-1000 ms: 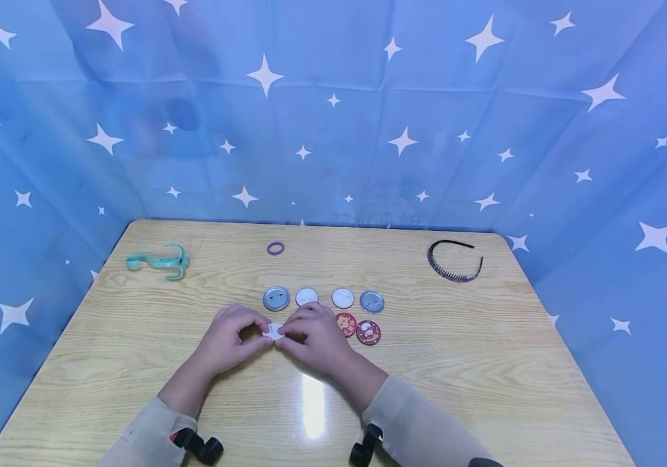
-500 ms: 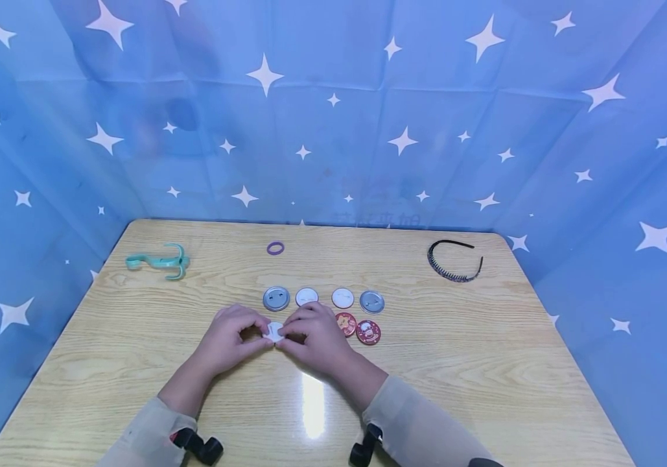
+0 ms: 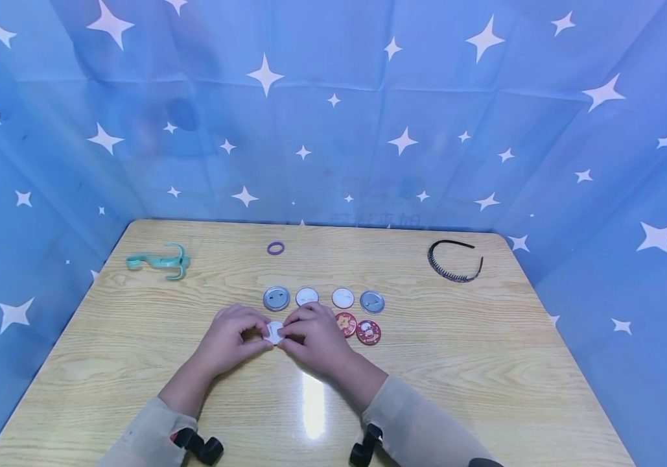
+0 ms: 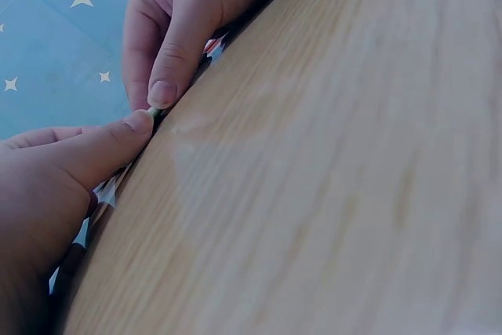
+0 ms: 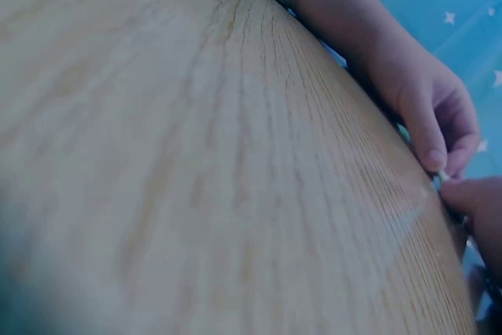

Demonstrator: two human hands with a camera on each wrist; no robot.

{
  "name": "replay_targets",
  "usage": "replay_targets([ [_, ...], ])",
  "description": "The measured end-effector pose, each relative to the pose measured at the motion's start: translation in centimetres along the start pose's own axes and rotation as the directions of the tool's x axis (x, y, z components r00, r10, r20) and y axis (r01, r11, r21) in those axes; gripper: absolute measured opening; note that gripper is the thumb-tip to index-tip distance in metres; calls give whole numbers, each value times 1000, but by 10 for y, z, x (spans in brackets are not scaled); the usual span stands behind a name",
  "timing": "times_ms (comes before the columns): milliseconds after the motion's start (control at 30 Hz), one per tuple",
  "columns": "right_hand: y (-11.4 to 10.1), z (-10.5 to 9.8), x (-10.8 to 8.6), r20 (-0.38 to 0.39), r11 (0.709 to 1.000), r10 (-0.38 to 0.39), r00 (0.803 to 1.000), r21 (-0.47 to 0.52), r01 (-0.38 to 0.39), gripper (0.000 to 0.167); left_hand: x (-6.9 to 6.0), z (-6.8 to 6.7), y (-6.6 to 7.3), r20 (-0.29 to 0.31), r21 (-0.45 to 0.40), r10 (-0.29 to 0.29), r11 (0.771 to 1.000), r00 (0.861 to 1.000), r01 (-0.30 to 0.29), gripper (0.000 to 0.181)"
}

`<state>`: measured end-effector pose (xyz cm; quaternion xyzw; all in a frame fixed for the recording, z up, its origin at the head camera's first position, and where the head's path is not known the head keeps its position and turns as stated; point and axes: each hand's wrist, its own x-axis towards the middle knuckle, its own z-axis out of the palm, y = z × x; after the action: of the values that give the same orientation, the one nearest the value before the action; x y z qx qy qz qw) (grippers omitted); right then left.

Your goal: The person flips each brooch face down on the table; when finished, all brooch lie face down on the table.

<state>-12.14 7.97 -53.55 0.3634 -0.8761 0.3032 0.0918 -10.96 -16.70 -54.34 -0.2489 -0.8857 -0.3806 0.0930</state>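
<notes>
Steadying the small white disc (image 3: 275,333) from 2 opposite sides was judged to be the heart of the step in hand. The disc was held low at the bench (image 3: 426,402), on the person's side of a row of 4 round badges; whether its lower rim touched the wood could not be told. Its left rim was pinched between the thumb and fingers of the left hand (image 3: 234,337), and its right rim was pinched in the same manner by the right hand (image 3: 317,334), so that only a narrow gap was left between the 2 grips. A thin dark mark could be made out on the visible face, possibly a pin, though too small to be named with certainty. Light, even pressure from both sides was thought best, so that the rim would not be twisted out of a pinch; if a pin was indeed there, its point was best kept away from the fingertips. Small finger movements were to be preferred to arm movements, since the inner red badge (image 3: 345,323) was partly covered by the right hand and the outer red badge (image 3: 368,333) lay just past it. Room was also limited behind, where the left grey badge (image 3: 277,298) was set near the knuckles.
</notes>
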Motion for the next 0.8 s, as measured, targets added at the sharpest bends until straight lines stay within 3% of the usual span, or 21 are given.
replay_targets([
  [233, 2, 3, -1, -6, 1000, 2, 1000, -25, -2, 17, 0, 2, 1, -1, 10, 13, 1000, 1000, -13, 27],
  [500, 2, 0, -3, 1, 999, 0, 1000, -39, 0, 16, 2, 4, 2, 38, 10, -33, 999, 999, 32, 25],
  [800, 2, -5, -3, -68, 995, -83, 994, -64, 78, 11, 3, 4, 1, -10, 31, 34, 999, 999, -33, 26],
])
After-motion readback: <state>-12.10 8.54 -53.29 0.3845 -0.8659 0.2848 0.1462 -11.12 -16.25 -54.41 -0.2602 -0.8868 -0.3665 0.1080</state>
